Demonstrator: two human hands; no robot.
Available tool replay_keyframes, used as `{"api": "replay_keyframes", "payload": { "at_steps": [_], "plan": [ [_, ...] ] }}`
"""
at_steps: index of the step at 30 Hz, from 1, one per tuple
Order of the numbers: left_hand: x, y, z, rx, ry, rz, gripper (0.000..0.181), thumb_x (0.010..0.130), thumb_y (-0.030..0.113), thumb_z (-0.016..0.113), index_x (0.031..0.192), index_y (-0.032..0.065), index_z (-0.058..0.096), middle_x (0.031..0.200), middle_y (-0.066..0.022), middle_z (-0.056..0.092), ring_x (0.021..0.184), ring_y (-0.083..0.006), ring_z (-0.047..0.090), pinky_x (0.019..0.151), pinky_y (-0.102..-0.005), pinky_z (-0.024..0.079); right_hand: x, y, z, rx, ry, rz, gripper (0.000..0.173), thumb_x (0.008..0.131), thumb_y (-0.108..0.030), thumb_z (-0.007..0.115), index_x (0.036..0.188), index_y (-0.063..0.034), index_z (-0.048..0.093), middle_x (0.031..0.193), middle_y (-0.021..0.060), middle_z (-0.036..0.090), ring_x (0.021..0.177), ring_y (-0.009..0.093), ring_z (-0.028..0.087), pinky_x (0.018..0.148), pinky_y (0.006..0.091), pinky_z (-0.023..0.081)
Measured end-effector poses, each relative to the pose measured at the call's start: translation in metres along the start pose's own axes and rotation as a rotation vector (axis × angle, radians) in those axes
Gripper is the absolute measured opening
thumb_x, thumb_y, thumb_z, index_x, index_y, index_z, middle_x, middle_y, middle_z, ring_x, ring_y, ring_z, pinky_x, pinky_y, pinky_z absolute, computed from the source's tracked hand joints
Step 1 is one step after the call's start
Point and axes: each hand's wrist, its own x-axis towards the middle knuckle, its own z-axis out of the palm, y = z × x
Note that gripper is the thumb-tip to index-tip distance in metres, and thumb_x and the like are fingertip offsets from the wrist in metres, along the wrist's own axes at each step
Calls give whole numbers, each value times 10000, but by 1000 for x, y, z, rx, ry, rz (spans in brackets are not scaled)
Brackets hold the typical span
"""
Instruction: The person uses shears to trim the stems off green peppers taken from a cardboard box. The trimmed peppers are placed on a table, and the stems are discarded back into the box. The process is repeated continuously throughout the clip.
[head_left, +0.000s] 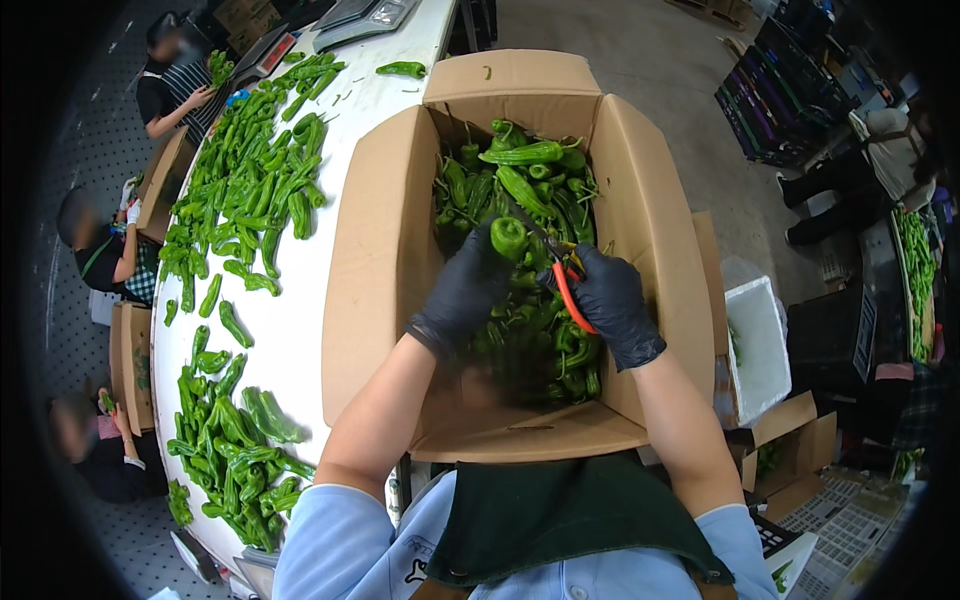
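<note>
My left hand (471, 283), in a black glove, grips a green pepper (509, 238) whose rounded end faces up at me. In my black-gloved right hand (611, 296) is a pair of scissors (576, 304) with red-orange handles. Their dark blades point up and left, close beside the held pepper. Both hands are over an open cardboard box (660, 225) with its flaps folded out. Many long green peppers (529, 191) lie inside it. My forearms and the shadow at the near side hide part of the contents.
Left of the box, a white table (300, 330) carries loose pepper piles (247, 187). Scales (364, 19) stand at its far end. Several people (124, 247) work along its other side. At right are a white foam box (757, 349), stacked crates (780, 90) and another person (862, 165).
</note>
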Motion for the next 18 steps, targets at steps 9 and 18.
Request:
{"api": "replay_keyframes", "payload": {
  "at_steps": [9, 18],
  "plan": [
    [4, 18, -10, -773, -161, -202, 540, 812, 8, 535, 1293, 62, 295, 1175, -92, 467, 1072, -197, 471, 912, -307, 386, 0, -2, 7, 897, -302, 273, 293, 816, -283, 612, 946, -33, 533, 775, -5, 514, 707, 85, 480, 627, 234, 402],
    [6, 18, -17, -793, 109, -276, 457, 867, 165, 520, 1277, 71, 341, 1009, -54, 550, 831, -118, 552, 652, -232, 478, -1, -28, -12, 1036, -486, 255, 376, 765, -193, 649, 1069, -21, 509, 883, 9, 541, 814, 84, 498, 733, 212, 399]
  ]
}}
